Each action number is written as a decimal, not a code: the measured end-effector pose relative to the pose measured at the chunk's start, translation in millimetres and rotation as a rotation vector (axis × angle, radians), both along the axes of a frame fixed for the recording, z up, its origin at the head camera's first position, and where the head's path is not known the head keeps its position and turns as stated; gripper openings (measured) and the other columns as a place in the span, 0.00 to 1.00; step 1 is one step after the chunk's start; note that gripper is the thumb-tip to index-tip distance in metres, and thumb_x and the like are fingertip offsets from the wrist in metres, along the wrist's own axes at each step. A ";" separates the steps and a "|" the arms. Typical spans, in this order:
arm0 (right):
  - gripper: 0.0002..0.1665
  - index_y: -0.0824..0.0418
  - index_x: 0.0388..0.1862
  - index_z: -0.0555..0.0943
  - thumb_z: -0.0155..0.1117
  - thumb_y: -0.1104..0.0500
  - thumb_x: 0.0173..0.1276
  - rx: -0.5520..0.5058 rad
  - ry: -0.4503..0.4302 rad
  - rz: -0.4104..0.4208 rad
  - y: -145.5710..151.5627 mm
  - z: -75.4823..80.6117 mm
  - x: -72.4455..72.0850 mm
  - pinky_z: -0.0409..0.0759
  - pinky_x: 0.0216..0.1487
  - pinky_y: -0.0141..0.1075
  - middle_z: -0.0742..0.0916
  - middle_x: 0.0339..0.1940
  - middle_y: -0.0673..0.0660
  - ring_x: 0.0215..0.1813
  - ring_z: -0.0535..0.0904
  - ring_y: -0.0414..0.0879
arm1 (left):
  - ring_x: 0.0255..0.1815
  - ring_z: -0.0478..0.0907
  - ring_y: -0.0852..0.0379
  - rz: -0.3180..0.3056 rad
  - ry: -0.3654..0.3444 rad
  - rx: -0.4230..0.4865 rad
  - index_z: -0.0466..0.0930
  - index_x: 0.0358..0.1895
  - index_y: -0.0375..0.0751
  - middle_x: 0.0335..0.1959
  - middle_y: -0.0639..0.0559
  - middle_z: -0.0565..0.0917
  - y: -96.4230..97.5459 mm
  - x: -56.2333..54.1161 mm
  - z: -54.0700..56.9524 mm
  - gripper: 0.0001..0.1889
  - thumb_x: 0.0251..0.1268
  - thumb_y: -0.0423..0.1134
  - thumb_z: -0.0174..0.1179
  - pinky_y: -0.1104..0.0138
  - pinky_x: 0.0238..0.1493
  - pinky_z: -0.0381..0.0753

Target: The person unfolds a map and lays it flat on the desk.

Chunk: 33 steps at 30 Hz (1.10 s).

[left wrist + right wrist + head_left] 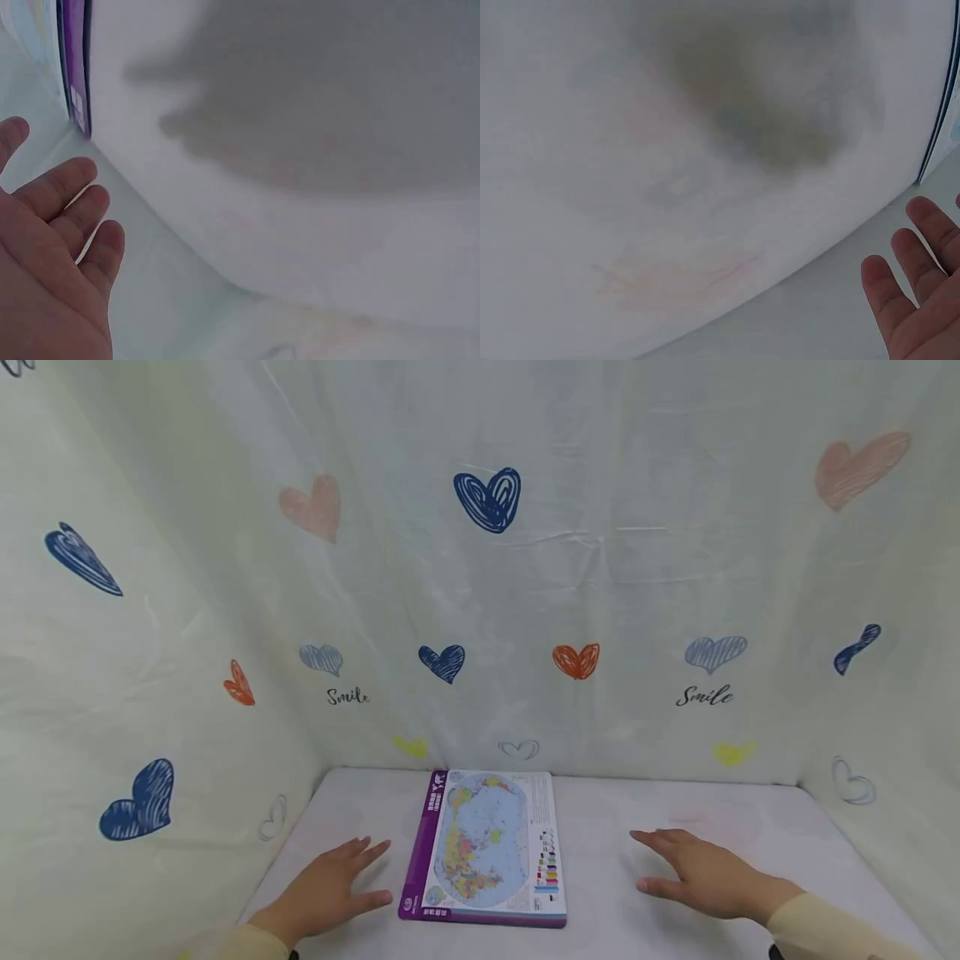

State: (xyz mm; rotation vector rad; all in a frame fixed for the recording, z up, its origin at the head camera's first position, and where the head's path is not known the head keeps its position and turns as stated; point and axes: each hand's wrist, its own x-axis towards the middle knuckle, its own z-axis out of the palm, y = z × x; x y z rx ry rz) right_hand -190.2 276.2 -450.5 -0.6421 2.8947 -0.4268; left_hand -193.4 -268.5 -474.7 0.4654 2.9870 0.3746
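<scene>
Two hands out over the white table [600,818], left hand [326,889] and right hand [705,872], both spread with fingers loosely extended, neither with hold of anything! Between them lies the world map board [487,843], flat, near the left fingertips, well apart from the right. It looks light and fairly stiff, perhaps more than one layer judging by its edge; the smooth face could well slide under dry fingers, and corners might crease. Best grip? I'd say the two long sides, thumbs on top, fingers beneath. And the writing: white Chinese characters [432,800] run sideways on the purple strip [422,852], a round logo [407,904] at its near end is too small to read, while the curtain [637,593] behind says "Smile" twice
</scene>
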 end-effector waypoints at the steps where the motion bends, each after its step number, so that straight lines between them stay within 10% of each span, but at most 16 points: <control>1: 0.47 0.54 0.72 0.72 0.58 0.26 0.63 -0.011 -0.013 0.000 -6.8 -2.5 -2.8 0.75 0.55 0.62 0.78 0.64 0.62 0.65 0.72 0.63 | 0.70 0.65 0.34 0.003 -0.014 0.009 0.72 0.71 0.49 0.69 0.37 0.72 5.7 -1.7 -2.3 0.43 0.57 0.73 0.57 0.37 0.65 0.63; 17: 0.45 0.59 0.71 0.73 0.66 0.33 0.62 -0.059 -0.124 -0.075 -104.5 -50.4 -40.5 0.71 0.60 0.63 0.82 0.60 0.63 0.64 0.75 0.64 | 0.67 0.68 0.32 0.084 -0.166 0.175 0.68 0.72 0.36 0.66 0.35 0.74 67.1 -26.7 -30.1 0.41 0.67 0.66 0.53 0.39 0.65 0.64; 33: 0.40 0.61 0.68 0.73 0.72 0.43 0.62 -0.178 -0.075 -0.009 -120.9 -62.1 -42.2 0.76 0.58 0.56 0.80 0.60 0.65 0.58 0.78 0.60 | 0.52 0.78 0.39 0.209 -0.118 0.433 0.72 0.66 0.29 0.54 0.34 0.79 69.8 -37.1 -33.0 0.31 0.65 0.44 0.66 0.45 0.55 0.76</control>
